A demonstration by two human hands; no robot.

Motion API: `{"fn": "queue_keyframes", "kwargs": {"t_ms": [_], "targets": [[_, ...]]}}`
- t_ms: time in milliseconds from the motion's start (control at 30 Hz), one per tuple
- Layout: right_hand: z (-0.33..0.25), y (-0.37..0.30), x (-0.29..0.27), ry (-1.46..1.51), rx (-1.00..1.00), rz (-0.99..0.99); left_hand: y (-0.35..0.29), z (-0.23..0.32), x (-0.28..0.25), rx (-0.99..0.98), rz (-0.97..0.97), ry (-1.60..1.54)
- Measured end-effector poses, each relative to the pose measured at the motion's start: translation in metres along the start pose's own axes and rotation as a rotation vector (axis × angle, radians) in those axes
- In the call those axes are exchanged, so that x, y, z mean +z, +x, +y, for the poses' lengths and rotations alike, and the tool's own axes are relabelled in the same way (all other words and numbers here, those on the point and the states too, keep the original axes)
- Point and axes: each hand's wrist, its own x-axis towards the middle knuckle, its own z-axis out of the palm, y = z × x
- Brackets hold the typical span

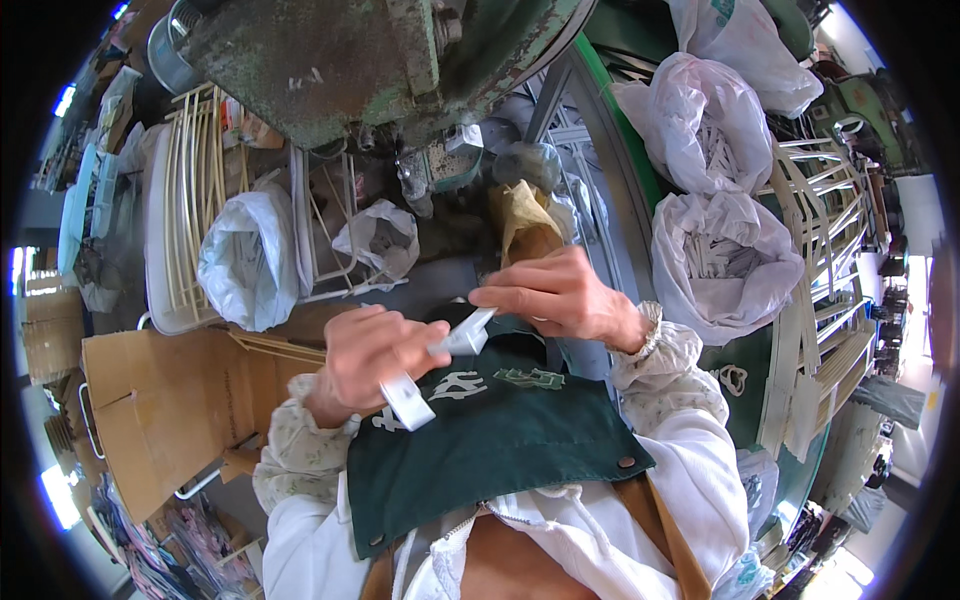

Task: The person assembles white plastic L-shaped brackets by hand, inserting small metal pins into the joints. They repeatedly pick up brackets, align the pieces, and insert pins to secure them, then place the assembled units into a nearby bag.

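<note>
My left hand (372, 355) is closed, slightly blurred, in front of my chest. A short white angled piece (466, 336), like a channel or bracket, runs from its fingertips to my right hand (560, 295). My right hand pinches the upper end of that piece between thumb and fingers. Below my left palm another white flat-sided piece (406, 402) sticks out. Whether the two white parts join inside the fist is hidden. Both hands are above a dark green apron (500, 440).
A worn green machine (370, 70) looms ahead. White bags (727, 265) of pale strips stand at the right, beside racks of long pale strips (830, 220). At the left are another white bag (245, 260), a bin of thin rods (160, 240) and an open cardboard box (165, 410).
</note>
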Motion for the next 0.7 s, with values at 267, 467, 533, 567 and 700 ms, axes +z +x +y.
{"fn": "queue_keyframes", "kwargs": {"t_ms": [267, 467, 533, 567, 700], "targets": [[-0.015, 0.013, 0.008, -0.048, -0.23, 0.146, 0.004, 0.01, -0.027, 0.529, -0.09, 0.681], [-0.012, 0.01, 0.015, -0.008, -0.251, 0.206, 0.011, 0.006, -0.035, 0.701, -0.097, 0.819], [-0.013, 0.011, 0.014, -0.002, -0.266, 0.209, 0.009, 0.004, -0.035, 0.735, -0.073, 0.838], [-0.014, 0.011, 0.013, -0.005, -0.278, 0.214, 0.009, 0.002, -0.034, 0.752, -0.061, 0.847], [-0.014, 0.011, 0.015, -0.05, -0.332, 0.255, 0.007, -0.006, -0.03, 0.805, 0.045, 0.854]]}}
